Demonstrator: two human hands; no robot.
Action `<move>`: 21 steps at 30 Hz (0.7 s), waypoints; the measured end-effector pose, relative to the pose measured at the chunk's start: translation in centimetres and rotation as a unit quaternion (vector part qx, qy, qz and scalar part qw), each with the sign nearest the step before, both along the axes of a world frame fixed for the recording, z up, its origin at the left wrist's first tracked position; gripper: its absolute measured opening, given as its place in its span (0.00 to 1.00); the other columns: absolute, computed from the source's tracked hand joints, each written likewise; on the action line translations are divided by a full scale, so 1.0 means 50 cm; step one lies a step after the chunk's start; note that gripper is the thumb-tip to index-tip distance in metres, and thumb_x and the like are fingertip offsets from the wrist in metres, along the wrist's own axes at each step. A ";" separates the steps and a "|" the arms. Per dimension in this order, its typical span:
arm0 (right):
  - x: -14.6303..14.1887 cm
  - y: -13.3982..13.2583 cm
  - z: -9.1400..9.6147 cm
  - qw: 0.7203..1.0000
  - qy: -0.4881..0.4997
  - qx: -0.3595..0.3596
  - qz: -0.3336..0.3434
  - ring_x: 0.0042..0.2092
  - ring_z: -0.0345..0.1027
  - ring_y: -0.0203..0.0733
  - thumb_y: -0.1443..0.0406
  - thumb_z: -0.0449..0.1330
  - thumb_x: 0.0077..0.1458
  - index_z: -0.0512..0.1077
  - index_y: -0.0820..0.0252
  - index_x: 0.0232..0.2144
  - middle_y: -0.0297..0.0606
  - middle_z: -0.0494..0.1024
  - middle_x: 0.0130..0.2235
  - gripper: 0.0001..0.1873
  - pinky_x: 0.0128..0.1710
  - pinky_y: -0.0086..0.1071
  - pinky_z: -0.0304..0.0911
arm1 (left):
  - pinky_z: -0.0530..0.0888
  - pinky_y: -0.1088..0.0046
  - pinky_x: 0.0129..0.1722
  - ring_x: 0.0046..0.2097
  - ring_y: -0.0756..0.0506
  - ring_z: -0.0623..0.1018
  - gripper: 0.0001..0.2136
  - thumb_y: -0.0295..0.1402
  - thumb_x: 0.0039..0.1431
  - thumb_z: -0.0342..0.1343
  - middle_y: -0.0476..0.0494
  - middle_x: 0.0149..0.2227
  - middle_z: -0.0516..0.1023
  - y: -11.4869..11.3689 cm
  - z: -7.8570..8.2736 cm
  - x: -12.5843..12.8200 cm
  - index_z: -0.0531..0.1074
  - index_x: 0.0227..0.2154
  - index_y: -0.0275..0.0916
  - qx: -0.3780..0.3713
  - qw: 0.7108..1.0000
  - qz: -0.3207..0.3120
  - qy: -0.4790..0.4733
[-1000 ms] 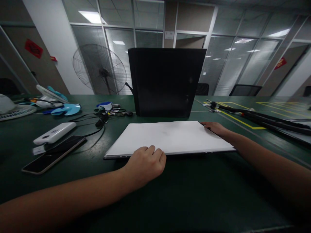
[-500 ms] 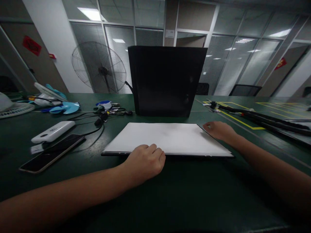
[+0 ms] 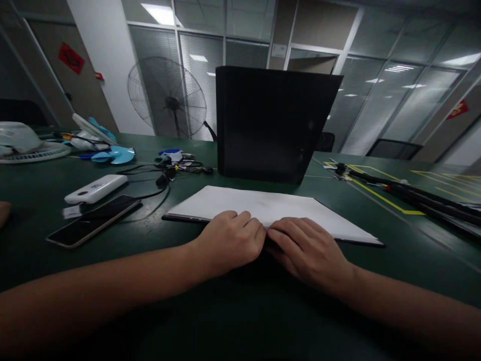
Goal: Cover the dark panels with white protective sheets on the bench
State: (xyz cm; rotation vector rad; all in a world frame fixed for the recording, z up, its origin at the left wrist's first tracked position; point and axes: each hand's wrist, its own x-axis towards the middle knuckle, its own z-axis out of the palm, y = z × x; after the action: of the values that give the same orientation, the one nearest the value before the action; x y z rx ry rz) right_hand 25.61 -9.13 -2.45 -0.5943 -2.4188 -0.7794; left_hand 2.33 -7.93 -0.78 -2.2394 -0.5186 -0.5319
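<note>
A flat white pad (image 3: 255, 201) with a dark edge and backing lies on the green table. My left hand (image 3: 233, 238) is closed on the middle of its near edge, knuckles up, fingertips hidden. Right beside it, my right hand (image 3: 310, 250) bends its fingers over the same edge, thumb underneath in shadow; the two hands nearly touch. Behind the pad stands a large black panel-like box (image 3: 276, 125), upright on the table.
To the left lie a phone (image 3: 93, 220), a white power bank (image 3: 96, 189) and tangled cables (image 3: 165, 178). Farther back are a blue fan blade (image 3: 114, 155) and a white fan part (image 3: 22, 140). Black rods (image 3: 413, 190) lie right. A bit of another hand (image 3: 3, 213) shows far left.
My right hand has come from the pad's far right side to its near edge, beside my left hand. The left hand keeps its hold. The view has tilted and shifted slightly.
</note>
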 end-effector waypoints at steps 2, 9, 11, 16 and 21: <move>-0.011 0.021 0.003 1.000 0.000 0.025 -0.002 0.42 0.74 0.45 0.70 0.59 0.67 0.76 0.68 0.47 0.45 0.81 0.43 0.09 0.41 0.39 0.68 | 0.71 0.70 0.23 0.29 0.45 0.77 0.09 0.22 0.66 0.54 0.45 0.27 0.77 0.002 0.006 -0.004 0.75 0.31 0.35 0.011 1.000 0.004 -0.006; -0.016 0.045 0.053 0.997 0.002 0.053 -0.061 0.32 0.71 0.40 0.71 0.56 0.67 0.78 0.63 0.39 0.38 0.79 0.33 0.10 0.32 0.35 0.62 | 0.76 0.69 0.28 0.34 0.45 0.81 0.08 0.24 0.69 0.54 0.41 0.36 0.84 0.009 0.025 -0.022 0.79 0.40 0.33 0.067 0.995 -0.038 -0.062; -0.003 0.041 0.072 0.995 0.011 0.050 -0.084 0.33 0.72 0.40 0.70 0.56 0.67 0.78 0.62 0.39 0.37 0.79 0.33 0.10 0.32 0.35 0.62 | 0.80 0.66 0.38 0.43 0.43 0.83 0.08 0.26 0.70 0.55 0.38 0.46 0.85 0.000 0.032 -0.026 0.79 0.45 0.35 0.075 0.989 -0.099 -0.076; 0.063 0.013 0.137 0.981 0.065 0.065 -0.170 0.33 0.77 0.40 0.63 0.61 0.66 0.80 0.57 0.42 0.34 0.83 0.37 0.08 0.28 0.33 0.61 | 0.79 0.65 0.43 0.48 0.42 0.82 0.07 0.32 0.69 0.58 0.39 0.49 0.85 -0.020 0.022 -0.028 0.82 0.39 0.42 0.053 0.951 -0.305 0.022; 0.166 -0.041 0.185 0.948 0.073 0.084 -0.297 0.34 0.77 0.47 0.50 0.55 0.68 0.81 0.50 0.43 0.34 0.84 0.41 0.19 0.26 0.36 0.59 | 0.73 0.67 0.29 0.33 0.45 0.77 0.08 0.31 0.69 0.57 0.40 0.38 0.82 0.049 -0.039 -0.051 0.79 0.34 0.41 -0.042 0.953 -0.271 0.129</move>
State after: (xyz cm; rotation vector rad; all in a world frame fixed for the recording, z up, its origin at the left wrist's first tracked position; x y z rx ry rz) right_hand 33.93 -11.19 6.81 -1.2887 -2.0162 -1.1193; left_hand -0.20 -5.49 -2.74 -2.4851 0.2264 -0.4786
